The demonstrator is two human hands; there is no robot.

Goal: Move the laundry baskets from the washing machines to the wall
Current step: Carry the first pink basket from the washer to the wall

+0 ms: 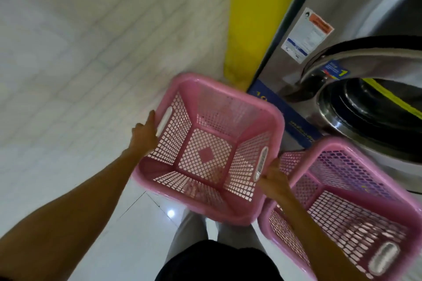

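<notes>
An empty pink lattice laundry basket [230, 82] hangs in front of me above the floor. My left hand [146, 132] grips its left rim beside the white handle slot. My right hand [274, 180] holds the right rim by the other handle slot. A second empty pink basket [365, 150] stands at the lower right, close against the first one and right in front of the washing machine [342, 18].
The steel washing machine's round door [365, 107] stands at the right. A yellow pillar [253, 18] rises beside the machine. A white tiled wall [91, 41] fills the left. Glossy white floor [141, 223] and my legs [194, 232] show below the basket.
</notes>
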